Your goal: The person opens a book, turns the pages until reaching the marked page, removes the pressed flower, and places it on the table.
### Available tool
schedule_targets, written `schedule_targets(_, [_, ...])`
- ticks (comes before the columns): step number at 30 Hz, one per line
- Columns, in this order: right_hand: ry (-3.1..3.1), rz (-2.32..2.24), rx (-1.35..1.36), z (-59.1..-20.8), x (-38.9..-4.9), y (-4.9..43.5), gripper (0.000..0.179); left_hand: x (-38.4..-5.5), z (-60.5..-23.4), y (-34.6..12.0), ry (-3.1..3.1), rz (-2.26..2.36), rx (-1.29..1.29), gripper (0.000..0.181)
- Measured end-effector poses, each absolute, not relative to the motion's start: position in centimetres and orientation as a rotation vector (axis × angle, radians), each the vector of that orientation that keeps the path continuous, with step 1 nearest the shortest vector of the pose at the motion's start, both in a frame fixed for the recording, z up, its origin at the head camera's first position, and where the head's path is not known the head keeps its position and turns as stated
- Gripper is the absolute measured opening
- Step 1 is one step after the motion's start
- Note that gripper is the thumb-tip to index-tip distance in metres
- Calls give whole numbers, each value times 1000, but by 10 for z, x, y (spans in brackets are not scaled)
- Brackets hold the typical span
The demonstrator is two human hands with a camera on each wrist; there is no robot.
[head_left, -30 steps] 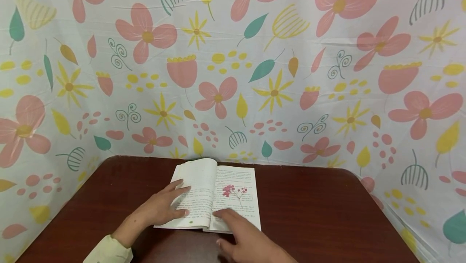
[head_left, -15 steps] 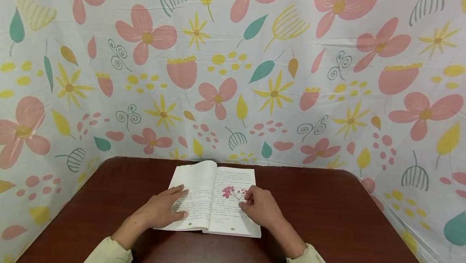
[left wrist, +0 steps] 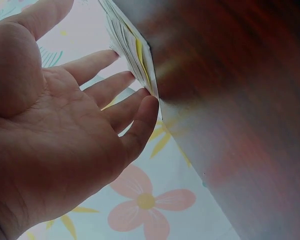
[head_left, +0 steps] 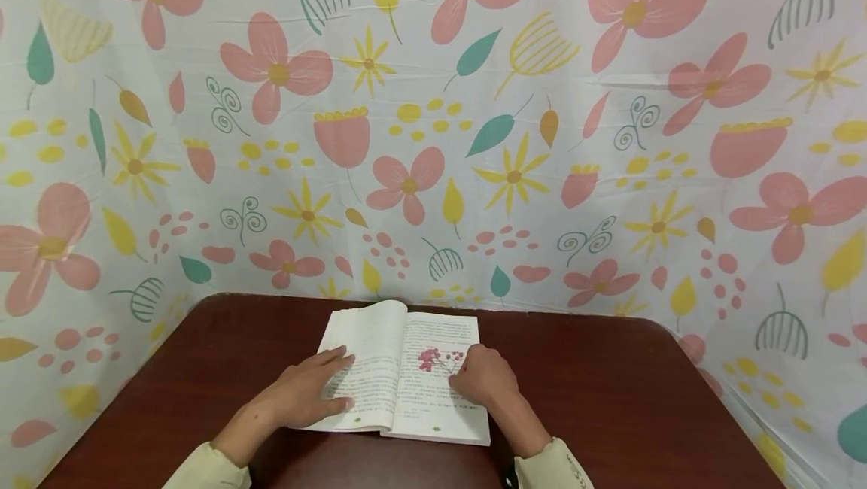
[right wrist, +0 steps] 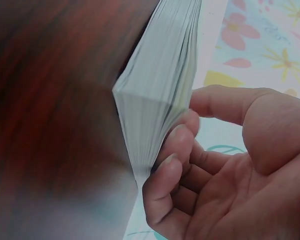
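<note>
An open book of printed text lies on the table, its left page arched near the spine. A pink flower sprig shows on the right page; whether printed or loose I cannot tell. My left hand rests on the left page, fingers spread. In the left wrist view, the fingertips of the left hand are along the page edges. My right hand is at the book's right edge, fingers curled. In the right wrist view, thumb and forefinger of the right hand pinch at the page edges.
The dark red-brown table has glossy wood grain and rounded far corners. A white cloth with pink, yellow and teal flowers hangs behind and along both sides. Pale sleeves cover both forearms.
My right hand has gone from the lower part of the right page up to its outer edge, its fingers curling in. The left hand stays on the left page.
</note>
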State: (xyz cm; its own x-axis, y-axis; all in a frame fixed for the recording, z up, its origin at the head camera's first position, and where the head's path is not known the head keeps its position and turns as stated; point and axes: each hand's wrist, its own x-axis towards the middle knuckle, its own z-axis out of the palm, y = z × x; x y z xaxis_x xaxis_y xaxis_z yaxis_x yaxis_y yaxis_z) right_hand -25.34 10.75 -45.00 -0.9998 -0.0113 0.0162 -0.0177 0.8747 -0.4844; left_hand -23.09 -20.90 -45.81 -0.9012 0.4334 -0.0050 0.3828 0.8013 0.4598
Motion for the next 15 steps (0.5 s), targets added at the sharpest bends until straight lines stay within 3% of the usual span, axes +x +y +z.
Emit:
schedule_targets(5, [-3041, 764, 17, -450, -254, 107, 22, -231, -459, -209, 2878, 709, 645, 71])
schedule_targets(15, [-3020, 761, 66, -452, -251, 107, 35, -234, -469, -211, 2902, 692, 659, 72])
